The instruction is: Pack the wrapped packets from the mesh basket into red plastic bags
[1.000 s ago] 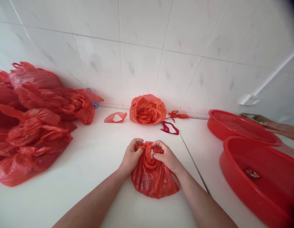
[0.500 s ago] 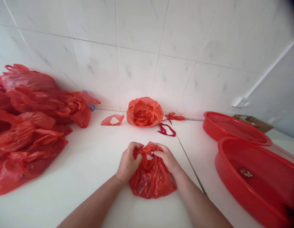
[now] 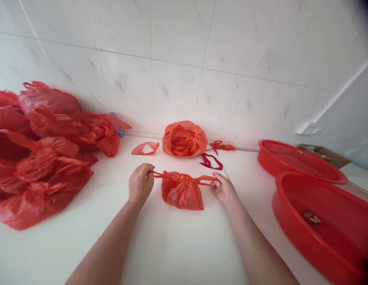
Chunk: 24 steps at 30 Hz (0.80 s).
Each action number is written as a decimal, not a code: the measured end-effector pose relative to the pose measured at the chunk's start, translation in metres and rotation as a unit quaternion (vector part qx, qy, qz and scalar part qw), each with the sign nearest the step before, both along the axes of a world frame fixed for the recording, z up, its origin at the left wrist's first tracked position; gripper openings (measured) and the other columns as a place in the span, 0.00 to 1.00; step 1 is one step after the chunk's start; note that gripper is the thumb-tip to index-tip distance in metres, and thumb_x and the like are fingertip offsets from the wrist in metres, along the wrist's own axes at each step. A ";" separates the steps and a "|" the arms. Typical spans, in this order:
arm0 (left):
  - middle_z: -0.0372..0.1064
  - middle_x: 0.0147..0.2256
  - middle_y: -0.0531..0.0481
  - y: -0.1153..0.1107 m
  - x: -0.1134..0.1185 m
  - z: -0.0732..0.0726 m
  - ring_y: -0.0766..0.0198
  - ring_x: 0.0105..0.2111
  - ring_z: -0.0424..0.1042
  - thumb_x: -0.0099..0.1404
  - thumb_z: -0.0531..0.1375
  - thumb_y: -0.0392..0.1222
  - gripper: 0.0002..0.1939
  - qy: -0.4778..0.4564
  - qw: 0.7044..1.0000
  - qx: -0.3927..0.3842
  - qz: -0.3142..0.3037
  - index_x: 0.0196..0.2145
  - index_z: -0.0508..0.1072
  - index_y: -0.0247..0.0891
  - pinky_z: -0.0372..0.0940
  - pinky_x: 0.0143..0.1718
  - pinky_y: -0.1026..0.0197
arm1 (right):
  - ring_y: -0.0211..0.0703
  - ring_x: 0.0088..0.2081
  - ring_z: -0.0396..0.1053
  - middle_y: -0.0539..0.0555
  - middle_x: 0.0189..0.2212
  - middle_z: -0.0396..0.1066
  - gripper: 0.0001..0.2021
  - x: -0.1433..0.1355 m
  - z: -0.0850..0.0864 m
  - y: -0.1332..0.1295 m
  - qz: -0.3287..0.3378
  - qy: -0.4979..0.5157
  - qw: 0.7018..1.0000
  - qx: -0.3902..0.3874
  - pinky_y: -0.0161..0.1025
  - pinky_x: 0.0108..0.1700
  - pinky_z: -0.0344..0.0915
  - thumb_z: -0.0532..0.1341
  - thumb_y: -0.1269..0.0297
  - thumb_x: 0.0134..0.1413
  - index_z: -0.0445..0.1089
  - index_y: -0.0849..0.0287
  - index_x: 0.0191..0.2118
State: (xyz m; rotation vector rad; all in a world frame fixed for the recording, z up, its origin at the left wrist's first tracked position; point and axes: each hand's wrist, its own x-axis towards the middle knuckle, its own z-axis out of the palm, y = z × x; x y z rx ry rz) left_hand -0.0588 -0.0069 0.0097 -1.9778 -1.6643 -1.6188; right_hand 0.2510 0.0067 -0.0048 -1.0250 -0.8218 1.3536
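Observation:
A small red plastic bag (image 3: 184, 194) with a gathered top is held between my hands above the white table (image 3: 172, 245). My left hand (image 3: 141, 182) is closed on one of its handles, drawn out to the left. The other handle, stretched to the right, is pinched in the fingers of my right hand (image 3: 224, 188). What the bag contains cannot be made out. Just beyond it, against the wall, stands an open red bag (image 3: 185, 138) stuffed with crumpled red plastic.
Filled, knotted red bags (image 3: 50, 158) are heaped at the left. Two red plastic baskets (image 3: 279, 198) stand at the right, the nearer with a small packet (image 3: 311, 217) inside. Behind them is a cardboard box (image 3: 326, 155). Red plastic scraps (image 3: 212, 161) lie by the wall.
My hands have moved apart from the bag's top, pulling its handles out to both sides. The bag now looks tighter at the neck and sits farther from me.

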 end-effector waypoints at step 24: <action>0.72 0.37 0.50 -0.028 -0.032 0.018 0.62 0.37 0.71 0.53 0.50 0.28 0.20 -0.183 0.980 -0.073 0.039 0.42 0.70 0.41 0.65 0.42 0.59 | 0.49 0.44 0.69 0.58 0.42 0.73 0.23 -0.020 -0.014 -0.005 0.088 -0.341 0.934 0.067 0.42 0.47 0.63 0.60 0.48 0.47 0.71 0.58 0.45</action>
